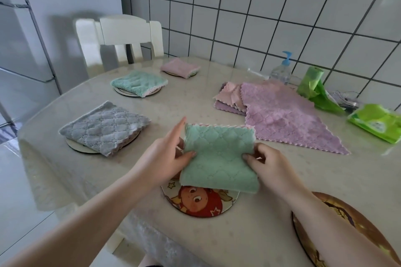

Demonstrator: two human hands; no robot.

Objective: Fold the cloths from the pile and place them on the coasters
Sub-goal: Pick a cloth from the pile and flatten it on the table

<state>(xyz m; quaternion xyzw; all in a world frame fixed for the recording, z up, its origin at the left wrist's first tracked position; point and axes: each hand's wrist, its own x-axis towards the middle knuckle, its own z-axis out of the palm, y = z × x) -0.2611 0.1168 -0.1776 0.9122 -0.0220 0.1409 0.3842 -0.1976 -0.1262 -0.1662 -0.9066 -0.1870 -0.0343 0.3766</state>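
A folded green quilted cloth (219, 158) is held between my left hand (167, 156) and my right hand (267, 162), just above a round cartoon coaster (201, 204) at the near table edge. Each hand pinches one side of it. Farther left, a grey folded cloth (104, 130), a second green folded cloth (138, 82) and a pink folded cloth (180, 67) each lie on a coaster. The pile of purple and pink cloths (280, 112) is spread at the right. A brown patterned coaster (342, 212) lies partly under my right forearm.
A pump bottle (282, 69), a green bag roll (312, 84) and a green wipes pack (377, 123) stand along the tiled wall at the right. A white chair (123, 34) stands behind the table (303, 175). The table edge runs close on the left.
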